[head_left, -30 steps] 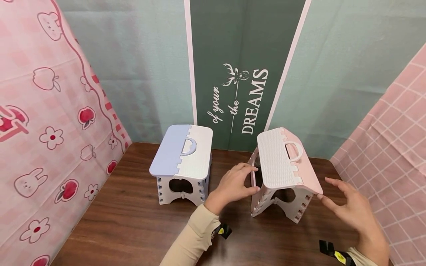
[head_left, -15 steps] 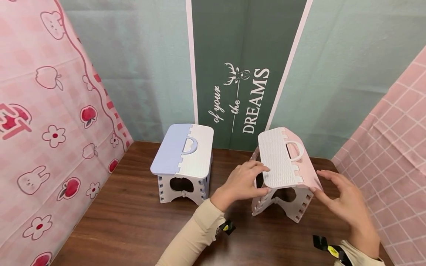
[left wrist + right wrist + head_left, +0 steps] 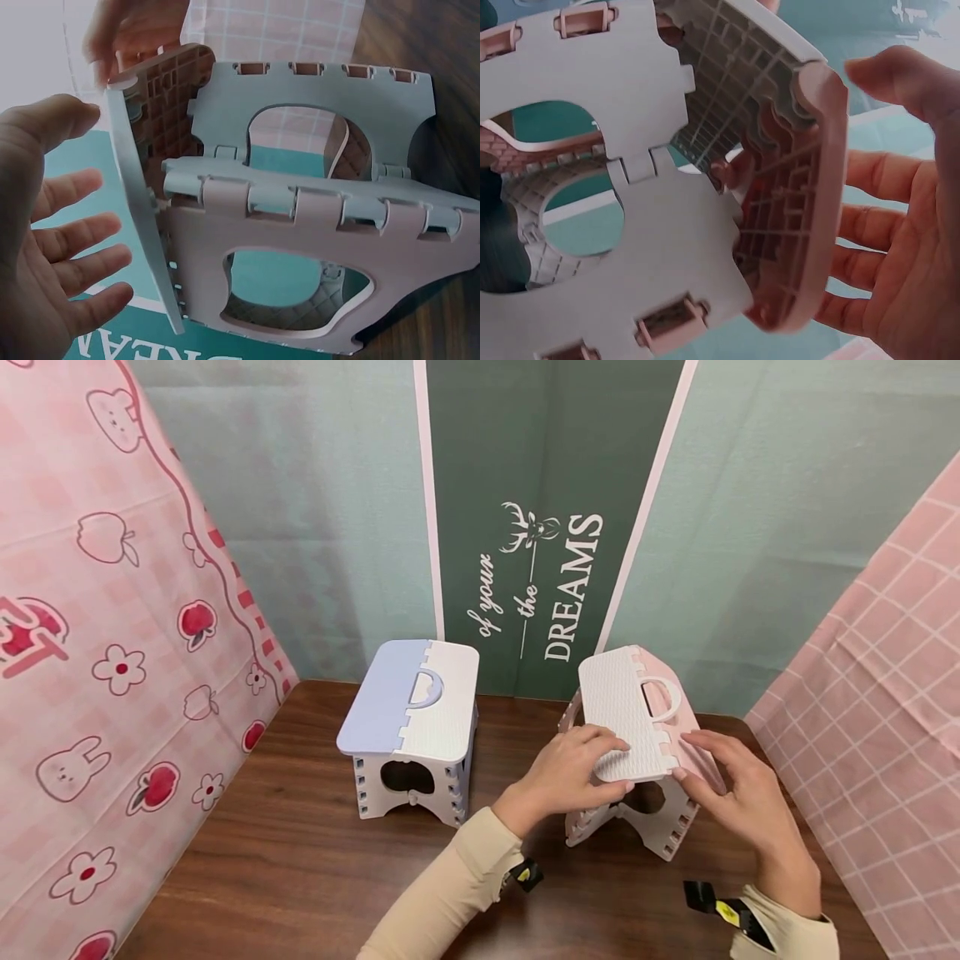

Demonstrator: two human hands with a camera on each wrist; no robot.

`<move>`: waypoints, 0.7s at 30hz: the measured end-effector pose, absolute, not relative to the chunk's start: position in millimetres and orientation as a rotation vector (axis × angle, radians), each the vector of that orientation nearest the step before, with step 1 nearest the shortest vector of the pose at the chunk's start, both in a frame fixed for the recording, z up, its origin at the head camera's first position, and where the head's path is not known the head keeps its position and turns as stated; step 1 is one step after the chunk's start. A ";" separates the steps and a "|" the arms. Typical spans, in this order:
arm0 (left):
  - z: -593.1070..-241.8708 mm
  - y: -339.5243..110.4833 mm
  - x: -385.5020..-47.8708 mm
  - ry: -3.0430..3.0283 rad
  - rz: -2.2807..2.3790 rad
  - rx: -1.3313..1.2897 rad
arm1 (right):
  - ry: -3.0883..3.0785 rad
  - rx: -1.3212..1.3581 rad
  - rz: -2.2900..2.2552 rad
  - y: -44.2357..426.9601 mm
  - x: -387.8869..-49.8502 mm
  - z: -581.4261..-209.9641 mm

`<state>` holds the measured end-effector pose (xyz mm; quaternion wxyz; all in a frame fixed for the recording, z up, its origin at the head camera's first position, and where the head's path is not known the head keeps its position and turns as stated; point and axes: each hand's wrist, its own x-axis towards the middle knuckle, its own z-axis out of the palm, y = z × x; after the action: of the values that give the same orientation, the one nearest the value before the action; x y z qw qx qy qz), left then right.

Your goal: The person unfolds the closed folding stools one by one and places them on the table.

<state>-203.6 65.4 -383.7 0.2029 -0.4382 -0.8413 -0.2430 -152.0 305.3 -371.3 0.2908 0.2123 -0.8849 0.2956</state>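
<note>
A pink-and-white folding step stool [image 3: 618,706] stands on the table at the right, its two top panels sloping from the middle seam like a roof. In the head view, my left hand [image 3: 566,777] lies over the near part of the white panel, fingers loosely extended. The left wrist view has that hand [image 3: 52,232] spread just beside the top. My right hand [image 3: 742,793] is at the pink panel, fingertips near the seam. In the right wrist view, the right hand's fingers [image 3: 874,225] lie along the panel's outer face, thumb apart. The stool's underside ribs [image 3: 780,202] show.
A blue-and-white folding stool [image 3: 435,718] with a flat top stands to the left on the brown wooden table [image 3: 300,860]. Behind hangs a green cloth [image 3: 345,527] with lettering. Pink patterned cloths flank the left [image 3: 97,610] and right [image 3: 885,693] sides.
My right hand has moved left from the pink panel's outer edge onto the panel near the seam. The left hand has shifted right, over the white panel. Both stools stay put.
</note>
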 end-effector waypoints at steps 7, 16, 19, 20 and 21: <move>-385.8 79.1 -204.2 -2.347 -0.706 -1.226 | -2.395 0.569 0.802 300.0 -159.2 -375.9; -389.4 85.6 -203.0 -2.382 -0.616 -1.171 | -2.342 0.569 0.814 296.4 -164.3 -383.5; -389.1 85.7 -203.1 -2.387 -0.614 -1.162 | -2.333 0.564 0.814 296.0 -164.7 -384.3; -389.0 85.7 -203.1 -2.388 -0.613 -1.161 | -2.336 0.560 0.813 296.0 -164.7 -384.4; -389.0 85.9 -203.2 -2.390 -0.610 -1.161 | -2.339 0.554 0.813 295.9 -164.7 -384.5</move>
<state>-203.2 85.9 -389.0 0.2063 -0.4167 -0.8578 -0.2189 -164.7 295.9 -384.5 0.2973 0.2085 -0.8801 0.3059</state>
